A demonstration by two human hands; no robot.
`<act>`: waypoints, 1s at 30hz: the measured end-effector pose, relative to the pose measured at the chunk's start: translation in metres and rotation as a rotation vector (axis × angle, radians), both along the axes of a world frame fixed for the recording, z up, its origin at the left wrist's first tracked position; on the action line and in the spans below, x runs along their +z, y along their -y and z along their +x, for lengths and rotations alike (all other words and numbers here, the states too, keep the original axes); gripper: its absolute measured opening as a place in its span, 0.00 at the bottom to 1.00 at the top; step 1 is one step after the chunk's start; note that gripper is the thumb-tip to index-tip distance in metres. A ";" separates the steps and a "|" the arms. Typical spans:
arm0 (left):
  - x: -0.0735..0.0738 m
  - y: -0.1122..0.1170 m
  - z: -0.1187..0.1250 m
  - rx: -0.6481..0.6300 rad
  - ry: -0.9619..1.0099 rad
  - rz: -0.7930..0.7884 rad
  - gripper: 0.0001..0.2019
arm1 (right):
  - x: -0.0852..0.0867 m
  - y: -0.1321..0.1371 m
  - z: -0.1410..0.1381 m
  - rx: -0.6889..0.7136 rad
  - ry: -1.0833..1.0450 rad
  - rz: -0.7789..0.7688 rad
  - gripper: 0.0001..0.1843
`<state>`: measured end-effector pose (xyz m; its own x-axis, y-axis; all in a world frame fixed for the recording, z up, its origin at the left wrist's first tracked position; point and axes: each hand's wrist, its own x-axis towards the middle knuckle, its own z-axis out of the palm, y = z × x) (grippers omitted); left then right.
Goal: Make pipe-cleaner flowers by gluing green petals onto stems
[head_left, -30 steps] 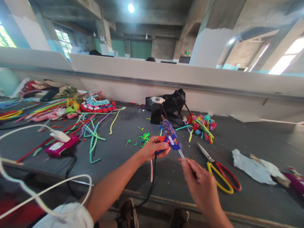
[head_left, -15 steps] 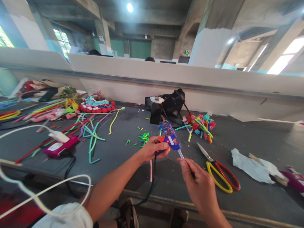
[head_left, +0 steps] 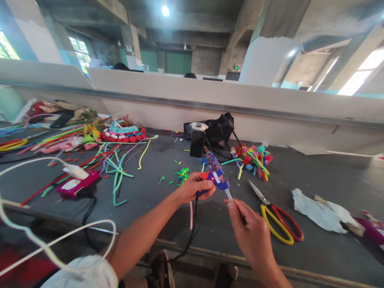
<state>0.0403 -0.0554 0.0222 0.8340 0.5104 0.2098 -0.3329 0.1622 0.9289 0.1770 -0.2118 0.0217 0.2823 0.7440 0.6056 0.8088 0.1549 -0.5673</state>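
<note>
My left hand is closed around the handle of a blue hot glue gun, whose nozzle points away from me toward the back of the table. A small red light glows on its side. From its rear end sticks out a clear glue stick, pinched by the thumb and fingers of my right hand. A black cord hangs below the gun. Beyond the nozzle stands a dark phone. Small green pieces lie just past my left hand, and a pink strip lies below it.
Yellow-and-red-handled scissors lie right of my right hand, near a crumpled white plastic bag. Colourful pipe-cleaner flowers sit behind. At left are a magenta power strip, white cable and green stems. A low partition bounds the table.
</note>
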 end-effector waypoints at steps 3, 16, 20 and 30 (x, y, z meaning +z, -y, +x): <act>-0.001 0.000 0.001 0.048 0.008 0.021 0.19 | -0.004 -0.005 0.006 -0.044 0.075 -0.063 0.22; 0.001 -0.004 0.007 0.213 0.221 -0.252 0.19 | -0.012 0.002 -0.028 0.189 0.091 0.023 0.15; 0.003 0.000 0.007 0.196 0.233 -0.289 0.20 | -0.025 -0.013 -0.031 0.207 -0.201 -0.174 0.23; -0.009 0.017 0.014 0.107 0.133 -0.354 0.19 | -0.015 -0.030 -0.030 0.243 -0.603 0.003 0.20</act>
<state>0.0547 -0.0719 0.0130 0.7493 0.6533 0.1083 -0.4794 0.4223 0.7693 0.1467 -0.1814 0.0062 0.3970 0.8280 0.3960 0.2906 0.2958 -0.9100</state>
